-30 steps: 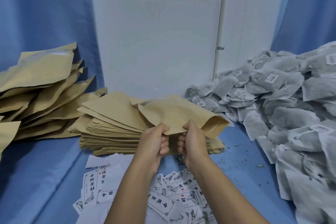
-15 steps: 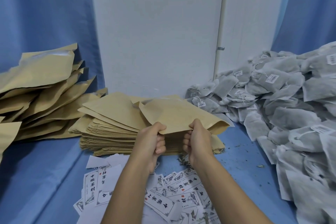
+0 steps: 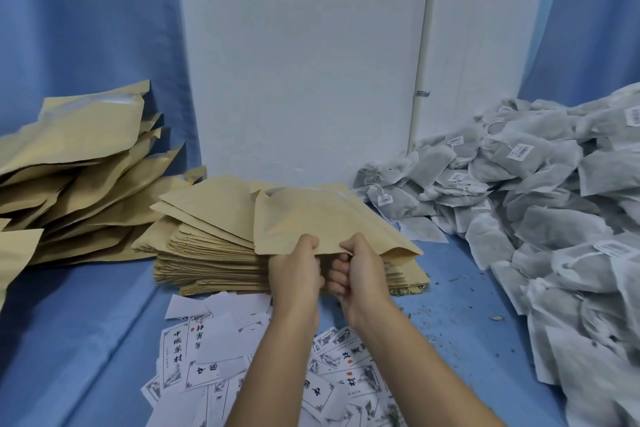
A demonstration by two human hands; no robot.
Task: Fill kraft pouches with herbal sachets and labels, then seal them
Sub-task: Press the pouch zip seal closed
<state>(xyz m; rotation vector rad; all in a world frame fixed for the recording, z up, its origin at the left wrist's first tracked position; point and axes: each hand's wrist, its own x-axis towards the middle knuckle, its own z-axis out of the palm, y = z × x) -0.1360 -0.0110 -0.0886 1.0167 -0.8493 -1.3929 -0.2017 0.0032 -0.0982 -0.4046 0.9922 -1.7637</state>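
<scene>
A flat kraft pouch (image 3: 322,218) is held above the stack of empty kraft pouches (image 3: 207,253) in the middle. My left hand (image 3: 294,270) pinches the pouch's near edge, thumb on top. My right hand (image 3: 360,270) grips the same edge right beside it, fingers curled underneath. White printed labels (image 3: 207,350) lie scattered on the blue cloth in front of the stack, partly hidden by my forearms. A big heap of grey herbal sachets (image 3: 554,218) fills the right side.
A pile of bulging kraft pouches (image 3: 76,166) leans against the blue curtain at the left. A white wall panel (image 3: 304,62) stands behind the stack. Herb crumbs (image 3: 460,308) speckle the blue cloth between the stack and the sachets.
Both hands have stayed on the pouch's near edge. They spread apart half a second ago and have come close together again, and the pouch has shifted slightly.
</scene>
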